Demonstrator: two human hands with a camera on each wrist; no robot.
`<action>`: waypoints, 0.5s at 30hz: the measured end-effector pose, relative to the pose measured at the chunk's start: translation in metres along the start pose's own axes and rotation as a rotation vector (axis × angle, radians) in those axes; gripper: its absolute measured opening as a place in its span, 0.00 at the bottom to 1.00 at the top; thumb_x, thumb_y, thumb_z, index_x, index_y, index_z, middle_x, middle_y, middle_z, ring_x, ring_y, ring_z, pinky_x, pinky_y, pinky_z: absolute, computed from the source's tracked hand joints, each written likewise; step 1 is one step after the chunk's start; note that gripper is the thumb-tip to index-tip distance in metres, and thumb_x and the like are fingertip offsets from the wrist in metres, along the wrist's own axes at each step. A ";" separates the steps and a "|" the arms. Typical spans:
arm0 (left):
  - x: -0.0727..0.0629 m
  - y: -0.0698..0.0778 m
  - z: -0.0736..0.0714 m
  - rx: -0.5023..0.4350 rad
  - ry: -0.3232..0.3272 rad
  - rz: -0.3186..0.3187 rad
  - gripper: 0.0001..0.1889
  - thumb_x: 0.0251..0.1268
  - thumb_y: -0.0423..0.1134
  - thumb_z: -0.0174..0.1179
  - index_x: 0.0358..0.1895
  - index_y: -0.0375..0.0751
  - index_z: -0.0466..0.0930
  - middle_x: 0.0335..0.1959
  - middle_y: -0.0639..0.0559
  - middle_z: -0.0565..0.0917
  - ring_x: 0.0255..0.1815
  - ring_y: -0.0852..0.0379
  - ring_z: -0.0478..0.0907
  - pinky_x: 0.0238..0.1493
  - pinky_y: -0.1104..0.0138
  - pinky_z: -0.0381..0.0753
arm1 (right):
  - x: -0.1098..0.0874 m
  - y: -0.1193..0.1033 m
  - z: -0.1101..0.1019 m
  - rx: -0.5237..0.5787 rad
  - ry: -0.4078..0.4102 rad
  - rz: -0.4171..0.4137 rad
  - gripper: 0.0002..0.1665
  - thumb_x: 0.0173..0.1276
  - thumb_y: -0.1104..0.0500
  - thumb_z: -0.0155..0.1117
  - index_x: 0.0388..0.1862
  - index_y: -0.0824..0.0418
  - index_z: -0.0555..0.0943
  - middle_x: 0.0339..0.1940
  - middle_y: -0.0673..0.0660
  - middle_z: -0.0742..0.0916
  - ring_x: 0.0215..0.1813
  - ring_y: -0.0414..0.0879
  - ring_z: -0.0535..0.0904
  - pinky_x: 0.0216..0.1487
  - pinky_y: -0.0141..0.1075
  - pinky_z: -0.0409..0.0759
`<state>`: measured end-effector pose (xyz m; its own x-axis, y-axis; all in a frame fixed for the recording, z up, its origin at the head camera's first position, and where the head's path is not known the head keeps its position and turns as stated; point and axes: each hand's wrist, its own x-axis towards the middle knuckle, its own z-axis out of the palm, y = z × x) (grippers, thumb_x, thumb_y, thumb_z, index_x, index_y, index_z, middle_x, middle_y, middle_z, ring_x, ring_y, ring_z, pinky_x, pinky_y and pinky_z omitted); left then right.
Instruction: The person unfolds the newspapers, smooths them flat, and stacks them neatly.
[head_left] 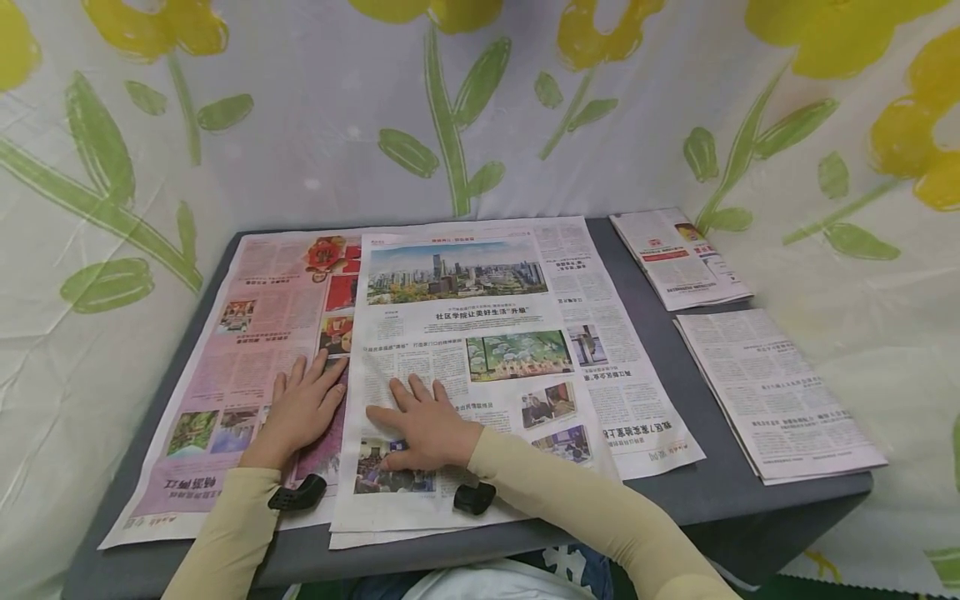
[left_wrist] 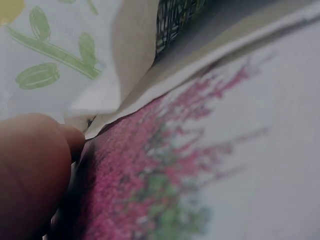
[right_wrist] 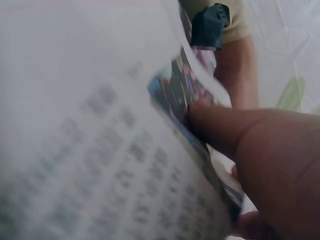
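Note:
A large newspaper sheet (head_left: 408, 321) with a skyline photo lies spread on the table. My right hand (head_left: 431, 425) rests on its lower left part, palm down with fingers spread, near a small photo at the bottom. Pink-tinted newspaper pages (head_left: 247, 371) lie along the left, partly under the skyline sheet. On their right side, close to the skyline sheet's left edge, my left hand (head_left: 300, 410) rests with fingers extended. In the left wrist view the thumb (left_wrist: 32, 170) is beside a raised paper edge. The right thumb (right_wrist: 220, 125) touches a printed photo in the right wrist view.
A small folded newspaper (head_left: 678, 258) lies at the table's back right, with a larger folded stack (head_left: 780, 392) in front of it. The dark grey table (head_left: 712, 442) shows between the papers. A flower-print curtain (head_left: 315, 125) surrounds the table's back and sides.

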<state>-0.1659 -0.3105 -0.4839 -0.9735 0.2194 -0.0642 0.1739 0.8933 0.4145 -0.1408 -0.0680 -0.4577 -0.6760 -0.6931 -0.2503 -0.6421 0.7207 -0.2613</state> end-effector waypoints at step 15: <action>0.001 0.004 -0.001 0.031 -0.007 0.019 0.36 0.75 0.53 0.55 0.81 0.45 0.59 0.81 0.26 0.50 0.80 0.18 0.39 0.71 0.23 0.35 | -0.003 0.011 -0.014 0.262 0.153 -0.013 0.38 0.76 0.63 0.59 0.82 0.51 0.61 0.82 0.60 0.66 0.76 0.55 0.72 0.58 0.39 0.80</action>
<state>-0.1661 -0.3073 -0.4815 -0.9689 0.2394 -0.0626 0.1974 0.9004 0.3876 -0.1513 -0.0576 -0.4465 -0.7279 -0.6773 -0.1073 -0.5493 0.6695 -0.5001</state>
